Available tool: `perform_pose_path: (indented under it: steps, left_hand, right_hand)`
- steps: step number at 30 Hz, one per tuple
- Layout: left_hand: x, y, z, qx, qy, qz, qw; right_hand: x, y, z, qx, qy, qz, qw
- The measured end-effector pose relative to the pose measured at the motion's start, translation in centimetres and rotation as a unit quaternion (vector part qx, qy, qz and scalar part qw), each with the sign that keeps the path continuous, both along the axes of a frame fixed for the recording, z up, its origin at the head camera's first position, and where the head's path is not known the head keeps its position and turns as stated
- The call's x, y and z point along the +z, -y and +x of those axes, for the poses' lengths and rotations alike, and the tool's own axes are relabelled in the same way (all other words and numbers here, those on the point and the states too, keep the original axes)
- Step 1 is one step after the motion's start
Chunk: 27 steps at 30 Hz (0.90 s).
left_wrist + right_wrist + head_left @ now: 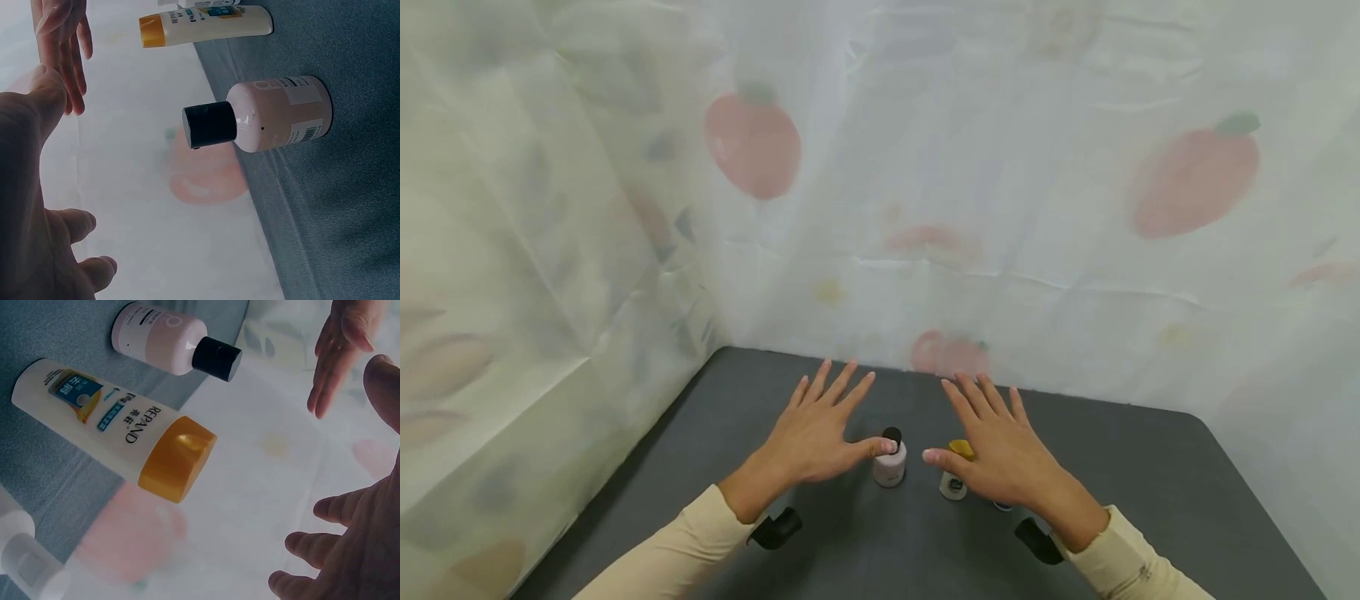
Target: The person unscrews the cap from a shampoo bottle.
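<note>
Both hands are held above the dark table, palms down and fingers spread, with nothing in them. The left hand (812,437) has its thumb overlapping the black cap of a pale pink bottle (890,472) in the head view; the left wrist view shows a gap between them. A white shampoo bottle with a gold cap (100,419) stands beside the pink one, partly covered by the right hand (1009,450) in the head view. Beyond it, at the lower left of the right wrist view, is a white bottle with a white cap (31,559), mostly hidden from the head camera.
A grey-black cloth surface (1120,467) covers the table, with rounded far corners. Whitish sheets printed with fruit (985,167) hang behind it and along the left side. A black wrist strap (777,528) shows below each forearm's beige sleeve.
</note>
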<state>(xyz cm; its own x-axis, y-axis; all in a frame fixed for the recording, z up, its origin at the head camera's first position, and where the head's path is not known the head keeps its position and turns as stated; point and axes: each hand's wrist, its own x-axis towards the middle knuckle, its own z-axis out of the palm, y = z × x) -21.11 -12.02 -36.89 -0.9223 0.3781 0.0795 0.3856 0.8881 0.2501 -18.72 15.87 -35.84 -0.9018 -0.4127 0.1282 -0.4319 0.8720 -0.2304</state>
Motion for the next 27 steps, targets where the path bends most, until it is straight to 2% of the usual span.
perform_pose_path:
  steps: [5,27]
  left_hand:
    - [-0.1,0.1,0.0,0.005,0.003,-0.007,1.0]
    - [0.1,0.5,0.1,0.008,-0.002,-0.007,0.9999]
  right_hand:
    - [-0.1,0.5,0.0,0.001,0.012,0.002,0.9999]
    - [-0.4,2.8,-0.3,0.025,0.007,-0.003,0.9997]
